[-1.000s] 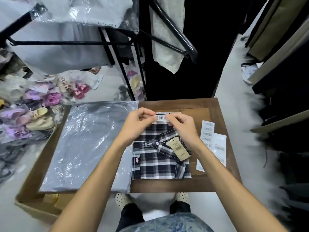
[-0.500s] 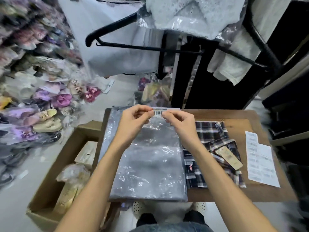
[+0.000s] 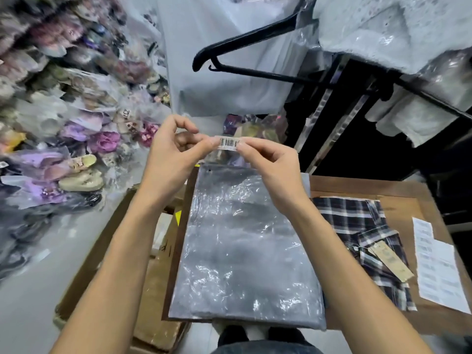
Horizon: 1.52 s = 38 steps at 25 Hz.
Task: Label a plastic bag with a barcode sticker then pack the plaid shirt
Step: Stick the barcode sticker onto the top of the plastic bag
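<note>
Left hand (image 3: 171, 154): pinches the left end of the small white barcode sticker (image 3: 229, 143).
Right hand (image 3: 270, 162): pinches its right end.
Clear crinkled plastic bag (image 3: 242, 246): flat below both hands.
Dark plaid shirt (image 3: 362, 241): right of the right hand.

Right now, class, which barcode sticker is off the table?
The barcode sticker pinched between both hands, above the plastic bag; the rest lie on sheets beside the plaid shirt.

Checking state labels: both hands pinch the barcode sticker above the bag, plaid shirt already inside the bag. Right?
Not quite. The head view shows the plaid shirt lying on the table beside the plastic bag, not inside. The left hand and right hand do pinch the barcode sticker.
</note>
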Tool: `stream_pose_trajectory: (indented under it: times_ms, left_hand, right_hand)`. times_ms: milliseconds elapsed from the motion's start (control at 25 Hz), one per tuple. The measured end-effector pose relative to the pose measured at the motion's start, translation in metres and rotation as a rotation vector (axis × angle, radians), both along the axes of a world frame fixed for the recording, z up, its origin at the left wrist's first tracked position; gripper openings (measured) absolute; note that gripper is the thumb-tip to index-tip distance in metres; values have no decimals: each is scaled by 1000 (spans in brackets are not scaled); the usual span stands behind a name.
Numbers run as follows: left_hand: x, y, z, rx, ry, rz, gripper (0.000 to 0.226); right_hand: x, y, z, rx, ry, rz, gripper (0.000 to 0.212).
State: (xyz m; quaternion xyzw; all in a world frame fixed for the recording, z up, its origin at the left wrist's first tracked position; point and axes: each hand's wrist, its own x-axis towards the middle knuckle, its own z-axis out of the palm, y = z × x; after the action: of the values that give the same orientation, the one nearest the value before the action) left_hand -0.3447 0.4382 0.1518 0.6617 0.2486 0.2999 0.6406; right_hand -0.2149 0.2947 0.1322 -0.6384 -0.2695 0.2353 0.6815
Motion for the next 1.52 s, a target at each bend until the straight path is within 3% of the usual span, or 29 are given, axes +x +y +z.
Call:
stream_pose_trajectory:
  times_ms: [120, 240, 560, 960, 1520]
  left_hand:
    - [4, 24, -2, -2, 30, -23, 39]
    - [11, 45, -22, -25, 86, -20, 41]
    - [35, 92, -134, -164, 337, 37, 42]
    - [57, 124, -259, -149, 528, 7, 35]
    - [39, 90, -223, 29, 744, 55, 41]
  right_hand:
    - [4, 23, -2, 27, 58, 0, 36]
    - [11, 41, -19, 7, 60, 1, 34]
    - [30, 90, -113, -286, 94, -34, 20]
    - [43, 129, -206, -602, 129, -138, 29]
    - [17, 110, -215, -679, 154, -182, 30]
